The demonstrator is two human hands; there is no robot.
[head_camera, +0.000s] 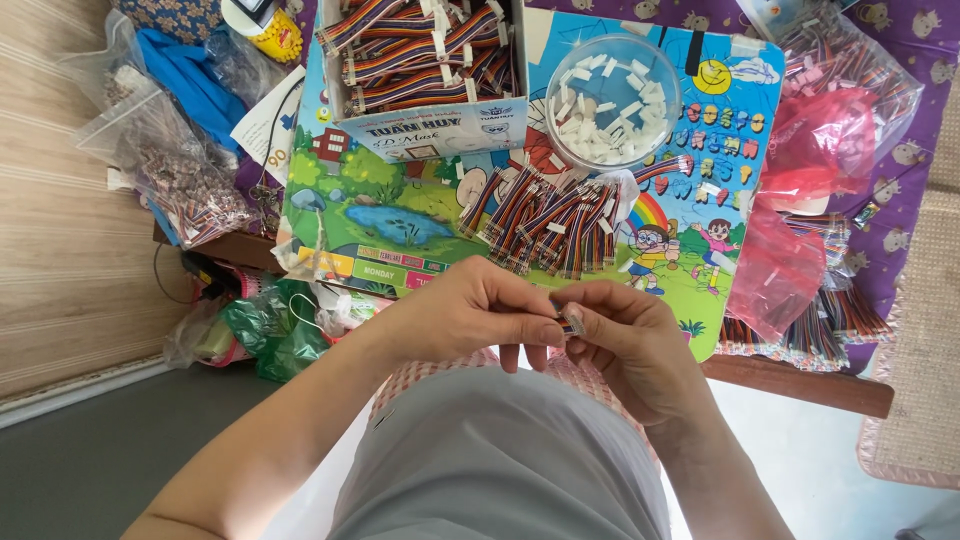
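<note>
Together, both hands' fingers [545, 325] pinch shut on one small striped ribbon cable [571, 321] just off the desk [800, 380] edge, beside heaped glossy cables [545, 222].

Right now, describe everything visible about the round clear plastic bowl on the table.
The round clear plastic bowl stands upright and open on a colourful cartoon-printed board, towards its far edge. See-through, thin-walled and lidless, it holds a heap of small white plastic pieces. A cardboard box of rainbow ribbon cables sits to its left, and a loose pile of rainbow ribbon cables lies just in front. Neither hand touches it.
</note>
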